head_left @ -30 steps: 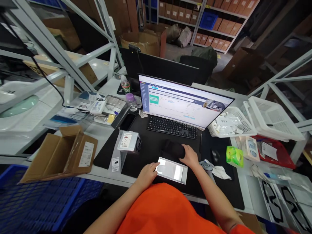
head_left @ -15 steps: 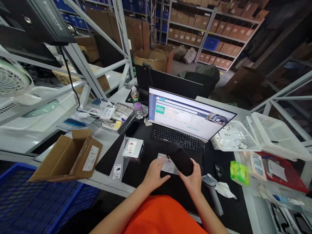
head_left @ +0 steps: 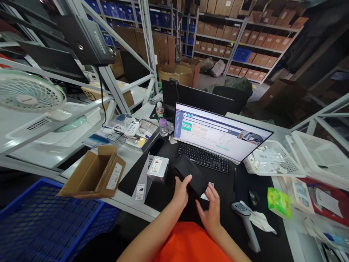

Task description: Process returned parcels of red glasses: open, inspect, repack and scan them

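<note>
A soft-looking black case (head_left: 192,174) is tilted above the desk mat, between my hands and in front of the keyboard. My left hand (head_left: 182,191) is closed on its left lower side, thumb on top. At the lower right end, my right hand (head_left: 211,209) grips the case between fingers and thumb. Behind those fingers, a small white piece (head_left: 210,186) is partly hidden; its kind cannot be made out. To the left stands a small white-and-grey product box (head_left: 158,168), beside a clear plastic sleeve with a mouse-picture label (head_left: 140,191).
An open cardboard box (head_left: 94,174) stands left, above a blue crate (head_left: 51,218). A monitor (head_left: 218,133) and keyboard (head_left: 204,157) are ahead. On the right are a barcode scanner (head_left: 247,222), a mouse (head_left: 253,199), a green tissue pack (head_left: 279,203) and white baskets (head_left: 286,169).
My left hand has moved from the clear flat piece on the mat onto the black case. The case has turned and lowered slightly; my right hand has shifted to its end. The view has swung left.
</note>
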Motion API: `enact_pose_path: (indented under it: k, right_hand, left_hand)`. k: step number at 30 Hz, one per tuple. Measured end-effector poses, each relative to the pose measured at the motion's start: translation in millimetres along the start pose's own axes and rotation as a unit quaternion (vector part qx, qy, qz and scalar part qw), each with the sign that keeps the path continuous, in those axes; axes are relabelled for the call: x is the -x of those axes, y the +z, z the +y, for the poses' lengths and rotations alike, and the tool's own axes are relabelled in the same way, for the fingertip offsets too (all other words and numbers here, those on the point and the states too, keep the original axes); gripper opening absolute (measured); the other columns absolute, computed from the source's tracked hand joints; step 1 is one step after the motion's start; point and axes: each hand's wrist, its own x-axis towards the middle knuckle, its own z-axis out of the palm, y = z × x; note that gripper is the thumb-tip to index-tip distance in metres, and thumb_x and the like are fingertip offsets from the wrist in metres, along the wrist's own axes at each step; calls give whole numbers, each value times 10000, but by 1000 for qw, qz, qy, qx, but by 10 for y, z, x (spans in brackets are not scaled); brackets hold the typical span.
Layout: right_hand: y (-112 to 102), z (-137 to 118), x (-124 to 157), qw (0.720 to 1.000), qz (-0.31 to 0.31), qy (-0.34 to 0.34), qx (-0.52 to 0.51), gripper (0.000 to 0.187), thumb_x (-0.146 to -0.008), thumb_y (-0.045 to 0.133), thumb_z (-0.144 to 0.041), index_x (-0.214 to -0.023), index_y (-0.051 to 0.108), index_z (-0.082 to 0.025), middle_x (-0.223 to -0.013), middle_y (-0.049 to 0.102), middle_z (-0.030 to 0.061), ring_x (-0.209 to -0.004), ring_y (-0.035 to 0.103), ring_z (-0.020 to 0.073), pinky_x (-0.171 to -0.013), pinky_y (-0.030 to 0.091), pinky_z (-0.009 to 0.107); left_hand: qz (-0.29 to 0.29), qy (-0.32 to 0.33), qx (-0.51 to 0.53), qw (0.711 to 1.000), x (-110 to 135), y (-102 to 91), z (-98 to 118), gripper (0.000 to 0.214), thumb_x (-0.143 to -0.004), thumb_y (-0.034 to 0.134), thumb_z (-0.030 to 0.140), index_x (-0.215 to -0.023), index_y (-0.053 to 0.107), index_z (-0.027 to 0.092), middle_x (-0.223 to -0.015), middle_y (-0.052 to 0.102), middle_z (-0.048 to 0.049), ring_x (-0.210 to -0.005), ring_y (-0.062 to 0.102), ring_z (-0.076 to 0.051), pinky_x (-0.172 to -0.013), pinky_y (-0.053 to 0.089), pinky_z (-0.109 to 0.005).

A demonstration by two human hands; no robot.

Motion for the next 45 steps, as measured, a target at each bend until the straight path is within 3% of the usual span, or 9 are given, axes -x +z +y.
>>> enact_pose_path:
  k: [2,6,9,14,21,27,36,41,45]
  right_hand:
    - [-37,28,12,985,9,128,-115,663,-911,652,-375,-1501,367,-274,-1491,446,163,-1325,527,306,-937,584,473]
    - [-91,55,-75,882,-195,309,-298,580,-861,610,-639,-1225,592,-188,-993,722,117,-805,717,233,-666,581,348]
    - [-107,26,-142,844,-268,372,-278,600,-810,581,-736,-989,640,-166,-572,620,-9,-415,516,115,-447,393,242]
    - [-209,-101,-162,805,-333,418,-258,644,-766,508,-819,-700,582,-183,-420,506,-48,-310,351,64,-368,211,208]
    - [-691,-231,-446,821,-334,379,-267,619,-812,506,-796,-661,555,-197,-369,462,-69,-289,315,58,-354,192,194]
    - [-876,-313,-833,826,-351,341,-279,618,-803,551,-786,-627,575,-194,-355,498,-49,-274,333,61,-343,197,181]
    - [-738,-361,-1064,867,-268,347,-238,561,-837,555,-701,-626,616,-186,-373,535,-25,-284,379,72,-356,238,190]
    - [-630,-245,-1287,907,-213,337,-132,499,-909,504,-586,-631,638,-193,-411,570,-22,-330,440,94,-429,331,214]
    - [-491,-203,-1455,923,-265,279,17,444,-955,517,-397,-576,642,-202,-428,584,-7,-482,557,131,-579,400,245]
  left_hand:
    - [-16,-34,28,999,-21,-48,13,645,-661,814,354,-1245,569,230,-1207,703,-83,-1130,657,-262,-1007,513,-396]
    - [-26,-41,13,999,-48,-116,-42,600,-653,801,408,-1189,618,208,-1163,713,-95,-1135,654,-290,-985,530,-412]
    - [-21,-49,-11,999,-80,-153,-75,552,-697,763,467,-1151,628,183,-1132,715,-123,-1086,675,-296,-956,545,-434]
    - [-10,-21,-61,998,-141,-249,-83,576,-718,756,428,-1222,565,222,-1217,685,-104,-1112,661,-267,-1011,517,-435]
    - [-44,56,-153,986,-53,-285,-176,710,-621,846,305,-1254,542,206,-1343,621,-117,-1250,580,-270,-1131,408,-402]
    - [-70,26,-146,986,7,-69,-136,643,-675,828,340,-1242,553,212,-1243,676,-111,-1213,613,-268,-1086,453,-406]
    - [-98,59,-263,958,153,39,-69,665,-585,882,255,-1180,588,202,-1224,655,-102,-1200,598,-297,-1115,408,-446]
    - [-218,80,-384,894,280,-113,-164,847,-520,882,197,-1292,535,194,-1232,643,-118,-1181,598,-327,-1105,408,-470]
    - [-327,70,-399,854,313,-235,-196,904,-504,857,160,-1346,534,210,-1311,612,-133,-1250,557,-346,-1135,381,-460]
